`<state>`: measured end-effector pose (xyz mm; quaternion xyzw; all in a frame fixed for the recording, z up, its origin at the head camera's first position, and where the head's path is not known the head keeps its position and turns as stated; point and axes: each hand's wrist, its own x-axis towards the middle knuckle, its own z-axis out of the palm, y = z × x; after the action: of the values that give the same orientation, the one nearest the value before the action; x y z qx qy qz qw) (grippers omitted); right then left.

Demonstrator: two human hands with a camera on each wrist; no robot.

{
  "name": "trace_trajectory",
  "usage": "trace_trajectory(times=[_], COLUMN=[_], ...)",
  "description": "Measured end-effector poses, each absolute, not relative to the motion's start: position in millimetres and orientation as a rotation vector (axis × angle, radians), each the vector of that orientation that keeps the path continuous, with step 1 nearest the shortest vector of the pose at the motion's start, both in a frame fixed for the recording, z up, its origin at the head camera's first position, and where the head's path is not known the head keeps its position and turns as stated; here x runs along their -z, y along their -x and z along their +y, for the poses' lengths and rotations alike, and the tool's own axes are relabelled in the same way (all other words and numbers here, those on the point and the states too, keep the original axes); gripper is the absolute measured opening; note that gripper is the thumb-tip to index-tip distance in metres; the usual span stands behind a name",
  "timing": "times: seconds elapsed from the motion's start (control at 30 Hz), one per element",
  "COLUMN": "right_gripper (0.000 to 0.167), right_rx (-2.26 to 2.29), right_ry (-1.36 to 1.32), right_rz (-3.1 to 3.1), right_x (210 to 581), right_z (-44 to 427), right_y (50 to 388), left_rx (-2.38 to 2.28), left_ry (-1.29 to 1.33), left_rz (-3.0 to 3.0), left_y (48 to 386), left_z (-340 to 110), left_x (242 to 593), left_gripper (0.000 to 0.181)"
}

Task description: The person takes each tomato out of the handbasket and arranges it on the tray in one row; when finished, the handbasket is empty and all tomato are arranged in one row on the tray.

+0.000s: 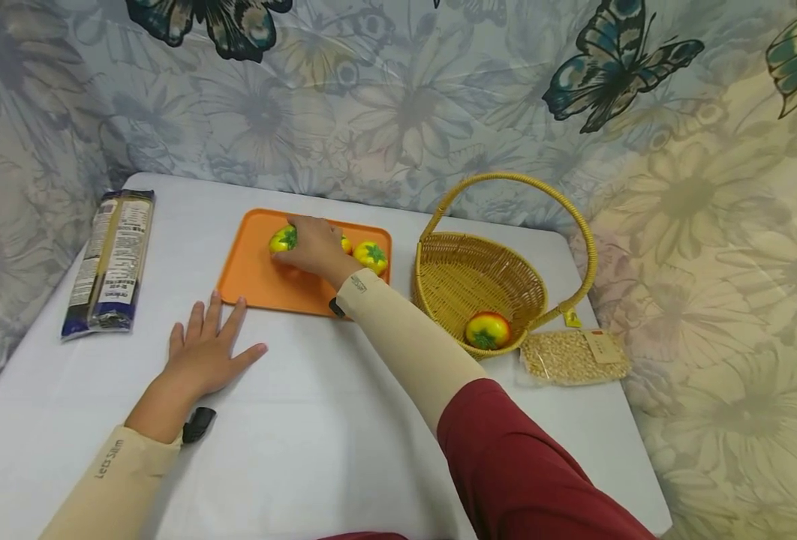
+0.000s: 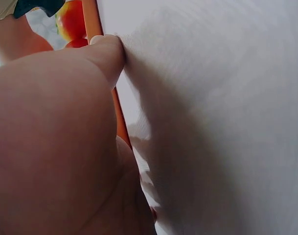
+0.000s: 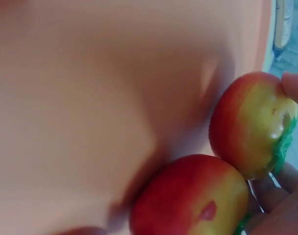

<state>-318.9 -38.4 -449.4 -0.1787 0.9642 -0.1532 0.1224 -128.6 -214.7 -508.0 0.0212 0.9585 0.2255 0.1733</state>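
An orange tray (image 1: 263,281) lies on the white table. On it, my right hand (image 1: 314,246) pinches a red-yellow toy persimmon (image 3: 254,125) with a green leafy top, its thumb on one side and fingers on the other. A second persimmon (image 3: 188,196) sits against it in the right wrist view. Near the tray's right end is another persimmon (image 1: 370,256), with one more partly hidden behind the hand. My left hand (image 1: 203,356) rests with spread fingers on the table, its fingertips at the tray's front edge. In the left wrist view the left thumb (image 2: 107,54) shows beside the tray rim.
Right of the tray stands a yellow wicker basket (image 1: 449,281) with a tall handle and one persimmon (image 1: 488,330) inside. A bag of pale grains (image 1: 560,358) lies beside the basket. Long printed packets (image 1: 111,259) lie at the table's left side. A patterned cloth hangs behind.
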Motion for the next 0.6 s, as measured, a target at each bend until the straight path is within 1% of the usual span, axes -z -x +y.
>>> trace_trajectory(times=[0.23, 0.4, 0.5, 0.6], right_gripper=[0.082, 0.091, 0.096, 0.097], right_rx=[0.455, 0.46, 0.494, 0.558], right_ry=[0.515, 0.527, 0.534, 0.55], right_rz=[2.804, 2.813, 2.834, 2.868], right_x=[454.1, 451.4, 443.5, 426.7], right_z=[-32.7, -26.6, -14.9, 4.7], right_y=[316.3, 314.5, 311.2, 304.7], left_rx=[-0.65, -0.65, -0.643, -0.642], left_ry=[-0.066, -0.066, -0.062, -0.05], left_rz=[2.71, 2.7, 2.691, 2.688], left_y=[127.6, 126.9, 127.4, 127.9], left_z=[-213.2, -212.8, -212.8, -213.8], left_x=[506.7, 504.5, 503.3, 502.1], left_gripper=[0.107, 0.106, 0.106, 0.106])
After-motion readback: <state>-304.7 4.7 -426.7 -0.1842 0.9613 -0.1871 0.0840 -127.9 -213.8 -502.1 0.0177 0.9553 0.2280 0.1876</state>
